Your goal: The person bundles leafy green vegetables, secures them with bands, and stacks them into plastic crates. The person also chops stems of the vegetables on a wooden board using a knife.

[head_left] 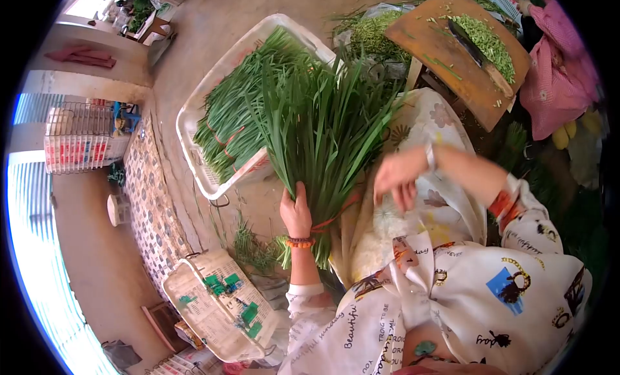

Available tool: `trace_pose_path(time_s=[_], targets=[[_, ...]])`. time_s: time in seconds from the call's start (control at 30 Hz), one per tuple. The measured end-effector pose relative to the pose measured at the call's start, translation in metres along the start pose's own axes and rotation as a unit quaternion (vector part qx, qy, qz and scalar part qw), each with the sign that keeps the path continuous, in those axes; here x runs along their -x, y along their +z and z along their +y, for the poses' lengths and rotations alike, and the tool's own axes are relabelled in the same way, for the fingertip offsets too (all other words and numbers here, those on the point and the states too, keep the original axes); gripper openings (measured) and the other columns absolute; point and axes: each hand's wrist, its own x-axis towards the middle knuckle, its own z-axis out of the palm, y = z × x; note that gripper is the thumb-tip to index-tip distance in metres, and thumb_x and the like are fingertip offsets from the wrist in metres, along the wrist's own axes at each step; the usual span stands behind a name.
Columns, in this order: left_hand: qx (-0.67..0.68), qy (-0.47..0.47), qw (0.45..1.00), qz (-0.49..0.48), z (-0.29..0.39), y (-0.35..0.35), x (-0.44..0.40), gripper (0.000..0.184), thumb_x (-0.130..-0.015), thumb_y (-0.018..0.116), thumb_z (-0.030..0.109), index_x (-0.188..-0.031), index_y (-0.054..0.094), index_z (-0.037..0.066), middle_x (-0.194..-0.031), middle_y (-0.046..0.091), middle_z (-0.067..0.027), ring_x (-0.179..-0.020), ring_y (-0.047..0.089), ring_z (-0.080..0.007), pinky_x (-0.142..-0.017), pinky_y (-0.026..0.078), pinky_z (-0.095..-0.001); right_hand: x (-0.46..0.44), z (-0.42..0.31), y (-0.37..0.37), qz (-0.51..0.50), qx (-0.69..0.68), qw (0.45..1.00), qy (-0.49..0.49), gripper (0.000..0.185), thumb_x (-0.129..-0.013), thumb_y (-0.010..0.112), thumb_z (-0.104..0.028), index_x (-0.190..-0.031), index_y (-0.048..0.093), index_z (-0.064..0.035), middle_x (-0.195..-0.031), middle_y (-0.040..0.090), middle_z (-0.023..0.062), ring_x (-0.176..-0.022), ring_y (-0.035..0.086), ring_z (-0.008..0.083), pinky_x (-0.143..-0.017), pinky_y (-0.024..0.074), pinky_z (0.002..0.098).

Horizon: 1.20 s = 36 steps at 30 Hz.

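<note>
A large bunch of garlic chives (323, 129) lies across my lap, leaves fanned toward the far side and cut ends near my left wrist. A red tie (334, 218) crosses the bunch low on its stems. My left hand (296, 210) is wrapped around the left side of the stems, just above the tie. To the right of the leaves, my right hand (399, 178) hangs above the pale floral apron (445, 175). It is slightly blurred, its fingers loosely bent and apart, with nothing visible in them.
A white plastic crate (194, 175) beyond my left hand holds more tied chives. At upper right, a knife (466, 42) and chopped greens (487, 49) lie on a wooden board (420, 36), beside a person's pink sleeve (549, 71). A newspaper-lined basket (194, 284) stands lower left.
</note>
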Motion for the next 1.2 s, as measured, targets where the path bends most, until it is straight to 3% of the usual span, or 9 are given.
trace_pose_path(time_s=[0.23,0.33,0.47,0.73,0.83,0.87,0.97,1.07,1.2], targets=[[-0.111,0.193,0.944,-0.245,0.051,-0.015,0.062,0.056,-0.070,0.061,0.019,-0.118,0.039,0.001,-0.106,0.052,-0.0170,-0.102,0.047,-0.0253,-0.082,0.040,-0.0336,-0.107,0.075,0.044,0.114,-0.086,0.990,0.010,0.029,-0.083,0.040,-0.020,-0.102,0.051,-0.0011,-0.092,0.057,0.0137,-0.074,0.059,0.0190,-0.062,0.0495,0.0301],[-0.141,0.036,0.964,-0.224,0.043,-0.063,0.030,0.051,-0.070,0.062,0.020,-0.112,0.044,-0.004,-0.109,0.051,-0.0160,-0.100,0.049,-0.0234,-0.086,0.037,-0.0313,-0.093,0.064,0.050,0.139,-0.103,0.983,-0.056,0.028,-0.083,0.041,-0.019,-0.102,0.051,-0.0014,-0.090,0.057,0.0125,-0.074,0.058,0.0183,-0.062,0.0490,0.0301],[0.031,-0.095,0.864,-0.493,-0.022,-0.032,-0.008,0.055,-0.072,0.060,0.025,-0.114,0.040,-0.006,-0.107,0.052,-0.0110,-0.096,0.049,-0.0206,-0.084,0.038,-0.0309,-0.076,0.044,0.056,0.158,-0.127,0.968,-0.150,0.027,-0.082,0.042,-0.019,-0.101,0.051,-0.0020,-0.088,0.058,0.0109,-0.074,0.058,0.0173,-0.062,0.0483,0.0302],[0.328,-0.219,0.878,-0.272,-0.029,-0.017,-0.003,0.049,-0.076,0.057,0.022,-0.115,0.039,0.000,-0.107,0.050,-0.0075,-0.093,0.049,-0.0160,-0.079,0.041,-0.0297,0.001,0.039,-0.009,0.358,-0.265,0.783,-0.434,0.024,-0.081,0.045,-0.017,-0.099,0.052,-0.0030,-0.082,0.059,0.0077,-0.074,0.056,0.0153,-0.061,0.0470,0.0304],[0.289,-0.201,0.917,-0.187,-0.023,-0.034,-0.006,0.039,-0.077,0.057,0.021,-0.106,0.047,-0.002,-0.094,0.056,-0.0065,-0.080,0.054,-0.0147,-0.069,0.044,-0.0265,0.006,0.068,-0.103,0.554,-0.330,0.724,-0.246,0.024,-0.080,0.046,-0.011,-0.101,0.049,-0.0004,-0.085,0.059,0.0087,-0.081,0.055,0.0120,-0.065,0.0458,0.0283],[0.250,-0.187,0.935,-0.168,-0.020,-0.039,-0.006,0.035,-0.077,0.056,0.020,-0.103,0.050,-0.002,-0.089,0.057,-0.0063,-0.076,0.055,-0.0143,-0.066,0.044,-0.0257,0.007,0.074,-0.114,0.615,-0.345,0.621,-0.341,0.017,-0.081,0.043,-0.012,-0.089,0.054,-0.0013,-0.083,0.059,0.0089,-0.077,0.055,0.0123,-0.063,0.0447,0.0269],[0.211,-0.145,0.958,-0.132,-0.027,-0.038,-0.010,0.024,-0.079,0.053,0.015,-0.098,0.053,0.000,-0.089,0.058,-0.0060,-0.073,0.056,-0.0136,-0.063,0.046,-0.0252,0.006,0.027,-0.069,0.676,0.015,0.626,-0.388,0.017,-0.080,0.046,-0.016,-0.092,0.055,-0.0066,-0.083,0.060,0.0059,-0.074,0.055,0.0137,-0.063,0.0441,0.0259],[0.175,-0.096,0.973,-0.118,-0.033,-0.031,-0.014,0.021,-0.078,0.054,0.010,-0.094,0.055,-0.002,-0.089,0.058,-0.0057,-0.071,0.056,-0.0127,-0.063,0.045,-0.0227,-0.028,-0.023,-0.004,0.466,0.479,0.630,-0.396,0.028,-0.074,0.054,-0.023,-0.100,0.053,-0.0113,-0.094,0.058,0.0058,-0.087,0.054,0.0191,-0.080,0.0400,0.0323],[0.222,-0.091,0.962,-0.129,-0.026,-0.026,-0.007,0.024,-0.079,0.053,0.012,-0.098,0.053,-0.003,-0.093,0.056,-0.0055,-0.078,0.053,-0.0109,-0.068,0.043,-0.0239,-0.097,-0.024,0.034,0.451,0.583,0.605,-0.302,0.045,-0.073,0.054,-0.034,-0.110,0.047,-0.0111,-0.091,0.054,0.0048,-0.096,0.047,0.0180,-0.093,0.0252,0.0394]])
